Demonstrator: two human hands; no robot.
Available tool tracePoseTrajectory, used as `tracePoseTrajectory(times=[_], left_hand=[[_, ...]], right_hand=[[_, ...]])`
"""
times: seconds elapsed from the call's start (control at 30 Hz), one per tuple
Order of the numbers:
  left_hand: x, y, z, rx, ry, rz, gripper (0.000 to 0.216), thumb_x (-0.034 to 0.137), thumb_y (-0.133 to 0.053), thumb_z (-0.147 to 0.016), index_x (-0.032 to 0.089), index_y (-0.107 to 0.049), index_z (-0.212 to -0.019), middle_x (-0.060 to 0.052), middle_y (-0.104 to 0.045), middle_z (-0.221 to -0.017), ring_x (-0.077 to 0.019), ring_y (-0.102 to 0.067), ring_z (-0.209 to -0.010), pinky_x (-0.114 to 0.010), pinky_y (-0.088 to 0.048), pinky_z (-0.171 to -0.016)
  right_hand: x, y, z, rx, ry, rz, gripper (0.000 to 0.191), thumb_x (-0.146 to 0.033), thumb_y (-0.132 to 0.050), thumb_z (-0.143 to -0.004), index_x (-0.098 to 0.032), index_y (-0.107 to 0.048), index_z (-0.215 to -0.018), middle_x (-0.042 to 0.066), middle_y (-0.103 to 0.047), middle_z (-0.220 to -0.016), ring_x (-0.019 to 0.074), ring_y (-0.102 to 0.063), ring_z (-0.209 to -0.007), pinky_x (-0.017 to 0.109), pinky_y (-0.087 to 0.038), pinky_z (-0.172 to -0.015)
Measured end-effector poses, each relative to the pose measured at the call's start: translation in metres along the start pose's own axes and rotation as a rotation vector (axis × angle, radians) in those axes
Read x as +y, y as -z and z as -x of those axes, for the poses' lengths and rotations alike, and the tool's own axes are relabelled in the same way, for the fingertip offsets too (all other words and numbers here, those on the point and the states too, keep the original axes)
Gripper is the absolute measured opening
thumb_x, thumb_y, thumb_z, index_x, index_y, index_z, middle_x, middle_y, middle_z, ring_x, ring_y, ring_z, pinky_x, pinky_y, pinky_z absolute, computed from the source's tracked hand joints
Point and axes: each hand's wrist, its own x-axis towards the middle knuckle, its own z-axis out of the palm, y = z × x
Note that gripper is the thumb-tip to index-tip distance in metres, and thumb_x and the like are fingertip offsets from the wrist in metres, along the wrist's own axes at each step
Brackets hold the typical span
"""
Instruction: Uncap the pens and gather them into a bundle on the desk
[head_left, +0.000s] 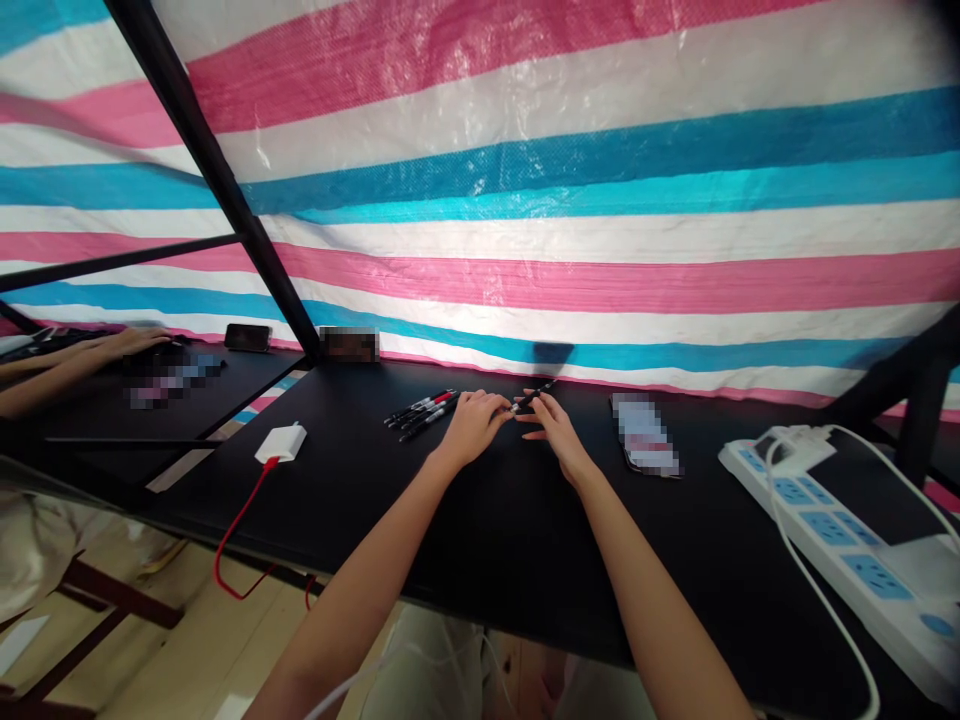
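Pens (421, 408) lie bunched on the bench (480, 530) beside the left hand (472, 425); both hands' grips pinch one black pen (534, 397), right hand (555, 430) at its far end.

One camera sits on the person's head. It looks forward and down at the black table (525, 540) — quite close — with the striped sheet (570, 200) right behind it.
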Motion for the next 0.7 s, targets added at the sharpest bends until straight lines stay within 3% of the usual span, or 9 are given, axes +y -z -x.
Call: tracePoseTrajectory(times=[0.23,0.5,0.7], left_hand=[[-0.016,0.01,-0.003,0.022,0.136,-0.039,0.021,0.035,-0.041,-0.085,0.022,-0.057,-0.091,0.0,-0.063,-0.085,-0.0159,-0.05,-0.083,-0.032,-0.029,-0.078],[-0.05,0.009,0.007,-0.066,0.15,-0.401,0.017,0.032,-0.051,-0.078,0.018,-0.058,-0.073,-0.007,-0.061,-0.081,-0.0233,-0.047,-0.085,-0.039,-0.025,-0.078],[-0.059,0.016,0.021,-0.112,0.189,-0.506,0.014,0.03,-0.052,-0.076,0.017,-0.057,-0.071,-0.009,-0.061,-0.08,-0.0258,-0.047,-0.086,-0.04,-0.025,-0.077]], right_hand=[[0.003,0.006,-0.003,0.004,-0.064,0.092,0.035,-0.046,-0.044,-0.079,-0.02,-0.056,-0.098,0.007,-0.063,-0.097,0.0113,-0.06,-0.066,0.017,-0.044,-0.045],[0.004,0.009,-0.002,-0.046,-0.086,0.148,0.03,-0.042,-0.043,-0.08,-0.02,-0.058,-0.094,0.005,-0.064,-0.093,0.0098,-0.059,-0.062,0.017,-0.043,-0.047],[0.006,0.009,-0.002,-0.071,-0.074,0.192,0.027,-0.037,-0.043,-0.079,-0.02,-0.058,-0.093,0.005,-0.064,-0.091,0.01,-0.06,-0.06,0.016,-0.039,-0.043]])
